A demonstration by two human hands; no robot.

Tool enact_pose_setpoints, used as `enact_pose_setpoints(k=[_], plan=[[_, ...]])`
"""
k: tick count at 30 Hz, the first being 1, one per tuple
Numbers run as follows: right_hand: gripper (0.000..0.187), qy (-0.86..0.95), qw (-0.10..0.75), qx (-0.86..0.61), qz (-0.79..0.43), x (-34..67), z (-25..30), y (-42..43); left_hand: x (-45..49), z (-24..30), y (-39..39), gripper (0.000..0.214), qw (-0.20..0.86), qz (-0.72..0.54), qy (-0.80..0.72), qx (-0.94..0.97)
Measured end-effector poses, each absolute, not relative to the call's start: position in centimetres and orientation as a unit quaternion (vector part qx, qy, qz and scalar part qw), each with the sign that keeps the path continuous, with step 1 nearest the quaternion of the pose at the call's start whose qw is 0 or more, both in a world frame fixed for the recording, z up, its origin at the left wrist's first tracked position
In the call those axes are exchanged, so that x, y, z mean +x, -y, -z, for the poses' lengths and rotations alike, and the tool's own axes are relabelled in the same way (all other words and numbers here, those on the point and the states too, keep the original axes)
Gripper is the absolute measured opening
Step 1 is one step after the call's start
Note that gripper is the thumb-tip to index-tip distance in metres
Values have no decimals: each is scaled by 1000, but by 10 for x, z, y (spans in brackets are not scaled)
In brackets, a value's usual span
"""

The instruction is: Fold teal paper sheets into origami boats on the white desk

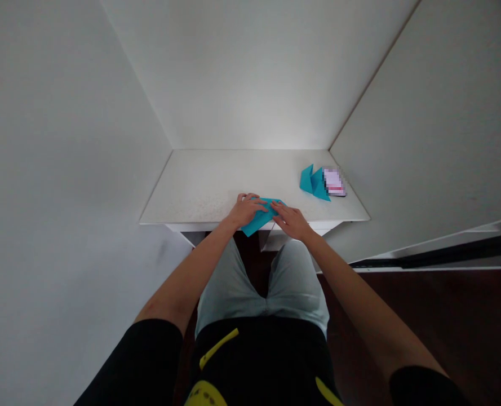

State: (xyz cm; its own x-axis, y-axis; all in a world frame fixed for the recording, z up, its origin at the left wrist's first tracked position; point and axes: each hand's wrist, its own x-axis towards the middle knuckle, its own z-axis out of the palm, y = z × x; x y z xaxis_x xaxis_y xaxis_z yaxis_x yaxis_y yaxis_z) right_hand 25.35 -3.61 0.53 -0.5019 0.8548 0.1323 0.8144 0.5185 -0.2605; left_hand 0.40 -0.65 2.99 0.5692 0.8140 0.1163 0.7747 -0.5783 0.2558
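A sheet of blue paper [256, 223], folded into an angular shape, lies at the front edge of the white table, with one corner sticking out past the edge. My left hand [245, 210] rests on its left part, fingers stretched out and spread over the paper. From the right, my right hand [291, 220] touches the paper, fingers extended across its right end. The fingers of both hands partly cover the folds.
The white table [216, 175] stands in a nook between white walls. At its right side lie a folded blue paper figure [315, 183] and a blurred flat item, perhaps a phone [333, 181]. Below the tabletop, a pale panel [275, 241] shows near my knees.
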Motion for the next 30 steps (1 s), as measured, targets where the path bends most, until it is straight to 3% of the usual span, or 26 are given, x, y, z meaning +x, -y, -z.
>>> enact_pose_setpoints(k=[5,8,11,17,20,24,30], plan=[[62,849,106,-517,-32,249,-1,42,-2,-33,23,31,62,-133,-511,847],[73,842,104,-529,-16,248,-4,44,-10,-28,40,52,74,-127,-493,858],[72,847,111,-520,-13,251,-7,45,-19,-23,52,73,76,-114,-490,861],[57,851,150,-502,-29,254,-11,50,-33,-24,43,64,145,-74,-482,861],[62,844,148,-514,-37,254,-16,49,-36,-29,37,62,170,-58,-469,865],[73,856,125,-500,-43,255,-24,44,-36,-33,37,80,153,-53,-458,874],[60,860,107,-496,-49,259,-27,37,-32,-37,40,42,148,-77,-482,860]])
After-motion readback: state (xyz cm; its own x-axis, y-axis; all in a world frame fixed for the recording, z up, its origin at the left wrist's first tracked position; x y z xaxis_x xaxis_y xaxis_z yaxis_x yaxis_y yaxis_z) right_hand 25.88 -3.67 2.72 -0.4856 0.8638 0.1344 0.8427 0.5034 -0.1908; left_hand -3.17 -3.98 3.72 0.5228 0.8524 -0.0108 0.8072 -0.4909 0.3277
